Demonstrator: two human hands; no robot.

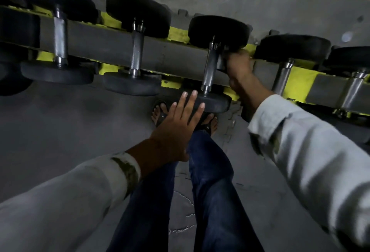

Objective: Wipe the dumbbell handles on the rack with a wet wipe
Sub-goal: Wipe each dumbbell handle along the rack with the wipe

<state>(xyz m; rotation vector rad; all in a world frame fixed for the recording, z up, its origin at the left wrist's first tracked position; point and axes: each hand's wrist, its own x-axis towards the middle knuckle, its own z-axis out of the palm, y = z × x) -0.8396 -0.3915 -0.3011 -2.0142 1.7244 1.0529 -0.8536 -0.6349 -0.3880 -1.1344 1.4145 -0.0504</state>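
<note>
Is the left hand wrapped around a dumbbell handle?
No, the left hand has straight fingers at the near end of the dumbbell, not round its handle.

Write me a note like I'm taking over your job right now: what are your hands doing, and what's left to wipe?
Left hand: open, fingers straight, fingertips at the near weight of the third dumbbell from the left.
Right hand: beside the far end of that dumbbell's handle, by its far weight. It is blurred, so its grip and the wipe cannot be seen.
Rack: at least five dumbbells rest on it.
Done: cannot tell; no handle looks plainly wet.
Left: probably this handle. Which others still need wiping is unclear.
</note>
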